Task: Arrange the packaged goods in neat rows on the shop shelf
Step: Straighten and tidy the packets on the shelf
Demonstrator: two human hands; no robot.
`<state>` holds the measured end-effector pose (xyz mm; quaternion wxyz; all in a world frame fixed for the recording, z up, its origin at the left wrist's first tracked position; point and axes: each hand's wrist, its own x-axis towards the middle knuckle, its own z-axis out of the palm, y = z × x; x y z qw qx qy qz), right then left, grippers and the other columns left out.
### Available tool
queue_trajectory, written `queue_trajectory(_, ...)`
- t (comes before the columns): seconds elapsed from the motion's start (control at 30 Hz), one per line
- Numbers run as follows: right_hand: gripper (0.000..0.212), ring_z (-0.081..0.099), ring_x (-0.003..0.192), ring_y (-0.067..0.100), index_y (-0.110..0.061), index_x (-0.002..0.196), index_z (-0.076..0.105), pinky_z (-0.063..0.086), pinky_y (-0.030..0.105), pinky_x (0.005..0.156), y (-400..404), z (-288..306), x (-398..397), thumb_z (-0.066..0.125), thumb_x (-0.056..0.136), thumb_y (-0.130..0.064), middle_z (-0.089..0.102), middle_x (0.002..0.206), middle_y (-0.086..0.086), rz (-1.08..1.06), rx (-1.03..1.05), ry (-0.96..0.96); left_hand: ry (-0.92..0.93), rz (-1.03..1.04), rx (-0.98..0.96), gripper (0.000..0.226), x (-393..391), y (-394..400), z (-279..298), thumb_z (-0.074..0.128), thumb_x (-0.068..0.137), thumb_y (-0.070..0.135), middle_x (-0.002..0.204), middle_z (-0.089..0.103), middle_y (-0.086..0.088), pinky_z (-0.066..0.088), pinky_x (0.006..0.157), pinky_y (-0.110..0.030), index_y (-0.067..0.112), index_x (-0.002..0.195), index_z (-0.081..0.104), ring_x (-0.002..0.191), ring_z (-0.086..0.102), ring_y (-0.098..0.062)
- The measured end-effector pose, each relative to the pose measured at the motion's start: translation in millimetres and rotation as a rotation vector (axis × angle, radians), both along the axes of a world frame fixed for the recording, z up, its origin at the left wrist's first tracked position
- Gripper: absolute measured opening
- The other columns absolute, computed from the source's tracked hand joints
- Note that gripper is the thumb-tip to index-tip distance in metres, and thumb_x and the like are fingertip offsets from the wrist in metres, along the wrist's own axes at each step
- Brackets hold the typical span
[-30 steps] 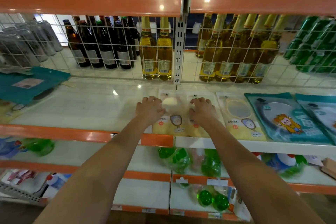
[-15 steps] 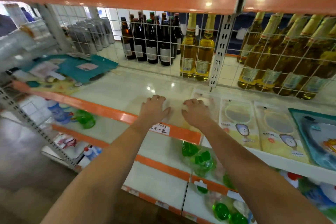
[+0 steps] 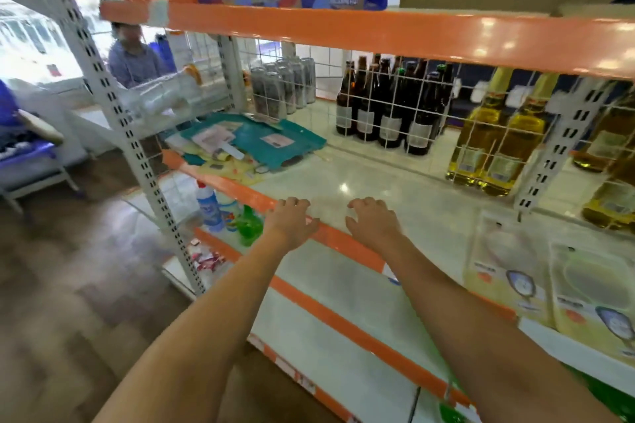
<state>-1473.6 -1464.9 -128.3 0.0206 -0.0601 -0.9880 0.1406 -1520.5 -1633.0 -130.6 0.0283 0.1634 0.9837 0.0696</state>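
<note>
Two yellow packets (image 3: 553,288) flat on shelf (image 3: 360,178); both hands (image 3: 292,225) empty.

- The shelf (image 3: 360,178) is seen from above, its orange front edge running diagonally.
- The left hand (image 3: 290,221) and right hand (image 3: 372,223) are held empty over that edge, fingers loosely curled.
- Yellow packets (image 3: 549,282) are laid flat at the shelf's right end.
- A teal package pile (image 3: 261,141) is heaped at its left end.

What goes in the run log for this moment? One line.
left hand: open, empty | right hand: open, empty | both over shelf front | yellow packs: flat, right | teal pile: left, untidy
</note>
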Motion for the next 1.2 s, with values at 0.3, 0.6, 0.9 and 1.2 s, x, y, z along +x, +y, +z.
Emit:
queue_trajectory(0.3,0.042,0.039,0.127,0.026,-0.021,0.137,0.044,0.036,0.039,0.103,-76.0,5.8,-55.9,0.042,0.097,-0.035,0.044,0.139,0.006,0.083,0.011,0.017,0.020,0.101,0.015,0.052,-39.8,-70.5,-2.5,0.038,0.097,0.048,0.142,0.043,-0.009,0.032,0.105,-0.045,0.018,0.138,0.040,0.130,0.037,-0.031)
queue_trajectory(0.6,0.039,0.042,0.123,0.026,-0.017,0.131,0.048,0.039,0.040,0.098,-121.4,10.3,-145.0,0.042,0.096,-0.034,0.048,0.134,0.008,0.183,0.024,0.053,0.039,0.204,0.028,0.053,-98.9,-121.9,1.6,0.042,0.096,0.047,0.144,0.041,-0.009,0.030,0.109,-0.048,0.016,0.139,0.040,0.133,0.036,-0.029)
queue_trajectory(0.9,0.040,0.040,0.126,0.027,-0.017,0.133,0.047,0.037,0.040,0.101,-132.6,20.1,-238.6,0.045,0.096,-0.033,0.047,0.136,0.008,0.238,0.011,0.119,0.130,0.269,0.021,0.047,-178.9,-142.9,12.5,0.040,0.096,0.045,0.135,0.049,-0.011,0.036,0.101,-0.043,0.015,0.132,0.047,0.124,0.043,-0.030)
queue_trajectory(1.2,0.047,0.036,0.131,0.026,-0.016,0.137,0.040,0.034,0.039,0.105,-141.0,3.8,-288.2,0.047,0.095,-0.037,0.040,0.143,0.008,0.200,0.116,0.109,0.233,0.146,0.074,0.047,-240.1,-136.8,11.5,0.043,0.095,0.038,0.140,0.046,-0.009,0.033,0.104,-0.042,0.015,0.135,0.045,0.130,0.040,-0.028)
